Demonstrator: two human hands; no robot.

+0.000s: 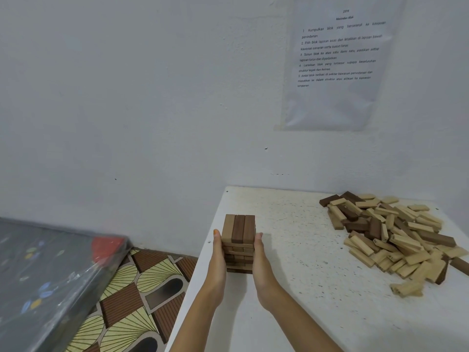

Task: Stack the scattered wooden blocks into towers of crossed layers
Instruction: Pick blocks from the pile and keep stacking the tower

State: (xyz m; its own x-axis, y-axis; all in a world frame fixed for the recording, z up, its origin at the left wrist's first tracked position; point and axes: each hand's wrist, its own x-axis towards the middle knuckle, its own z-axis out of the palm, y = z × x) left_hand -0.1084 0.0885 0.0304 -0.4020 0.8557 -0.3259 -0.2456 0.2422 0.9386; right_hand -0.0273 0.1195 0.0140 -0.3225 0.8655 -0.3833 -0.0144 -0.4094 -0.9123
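The left hand (218, 257) and right hand (261, 260) lie flat against opposite sides of the tower (238, 241), fingers straight, pressing it between the palms rather than curling round it. The tower stands near the left edge of the white table (291, 288), its top layer three blocks side by side. Well apart to the right lies a loose pile of blocks (390, 237), light and dark. A printed sheet (337, 64) hangs on the wall above.

Bare forearms (200, 313); orange-stained nail (216, 232) on left grip (218, 260)
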